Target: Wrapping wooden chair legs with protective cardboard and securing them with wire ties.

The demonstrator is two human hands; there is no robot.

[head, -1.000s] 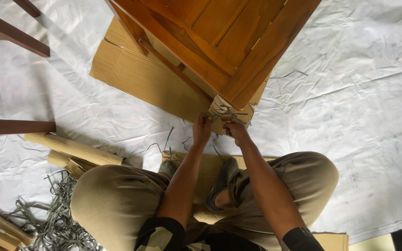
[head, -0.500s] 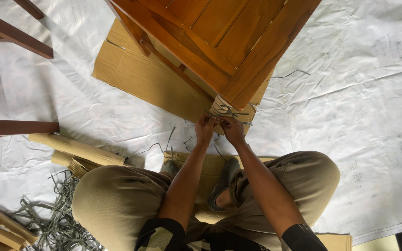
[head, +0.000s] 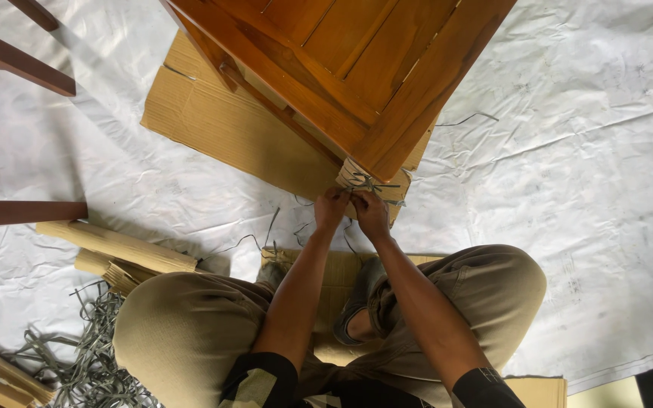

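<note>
Tying grey strap [head: 368, 183] round cardboard wrap [head: 372, 178] on table leg, at floor just below table [head: 341, 68] corner. Left hand [head: 330, 208] and right hand [head: 370, 213] pinching strap ends, fingers closed. Next, probably: pulling knot snug, keeping tension.

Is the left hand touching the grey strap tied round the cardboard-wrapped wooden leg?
Touching: head view shows left hand fingers pinching the grey strap ends.

A crumpled white sheet [head: 583, 151] covers the floor — a flat cardboard panel [head: 221, 128] lies on it. Folded cardboard strips [head: 115, 245] sit at left, beside a tangle of grey straps [head: 85, 355] — dark wooden rails [head: 20, 213] nearby.
</note>
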